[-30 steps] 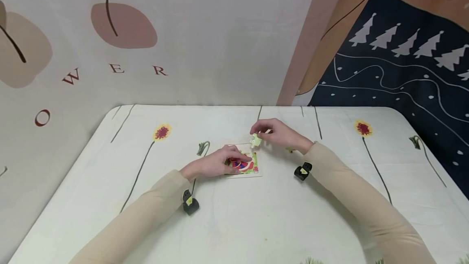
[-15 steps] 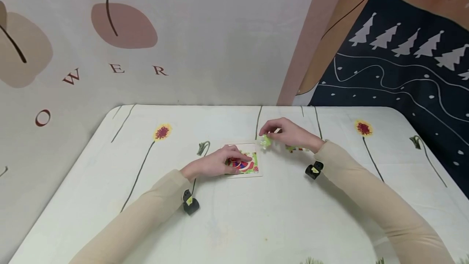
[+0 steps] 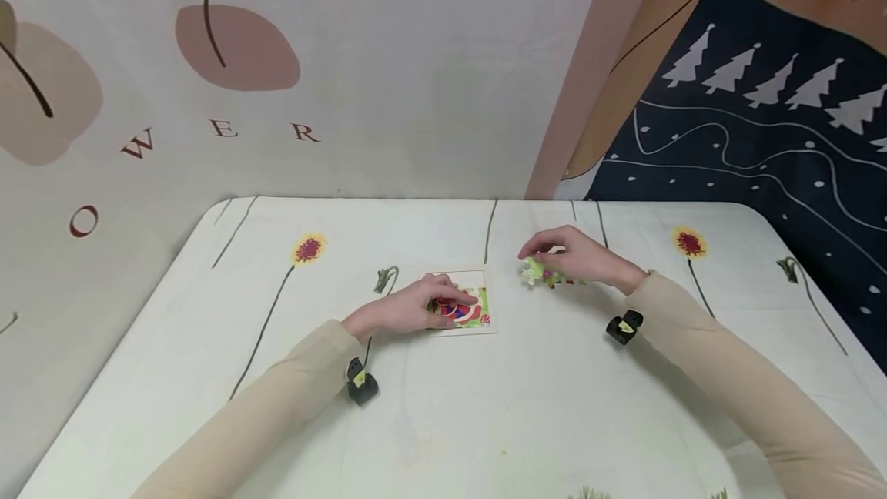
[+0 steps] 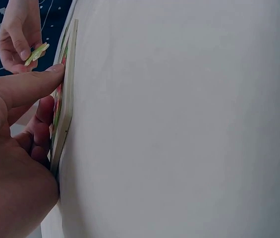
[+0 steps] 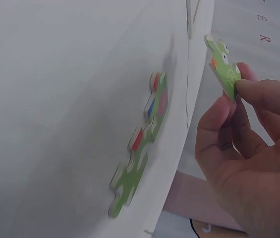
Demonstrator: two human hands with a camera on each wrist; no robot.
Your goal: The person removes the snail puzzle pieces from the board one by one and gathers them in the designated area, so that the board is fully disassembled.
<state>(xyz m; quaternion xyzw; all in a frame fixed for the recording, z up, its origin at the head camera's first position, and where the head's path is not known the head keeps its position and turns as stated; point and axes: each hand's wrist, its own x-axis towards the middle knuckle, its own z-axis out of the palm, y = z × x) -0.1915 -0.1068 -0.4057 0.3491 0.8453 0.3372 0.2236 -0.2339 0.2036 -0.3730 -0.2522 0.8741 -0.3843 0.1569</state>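
My left hand (image 3: 412, 305) rests on a small jigsaw puzzle board (image 3: 470, 279), its fingers spread over the colourful picture and hiding part of it. In the left wrist view the thumb (image 4: 35, 84) reaches across to the board's edge (image 4: 66, 109). My right hand (image 3: 578, 254) pinches a light green puzzle piece (image 5: 225, 69) printed with an eye and a bit of orange. That piece is held up above the table, to the right of the board. Close below the right hand lie other green puzzle pieces (image 5: 135, 173) with red, blue and pink patches.
A white cloth (image 3: 443, 406) printed with flowers covers the table. Behind it hangs a pale backdrop (image 3: 416, 98) with letters, and a dark blue part (image 3: 748, 137) with white trees is at the right. Each wrist wears a black camera (image 3: 625, 326).
My right hand has moved right, away from the board, carrying the green puzzle piece until it overlaps the loose pieces in the head view. The left hand has stayed on the board.
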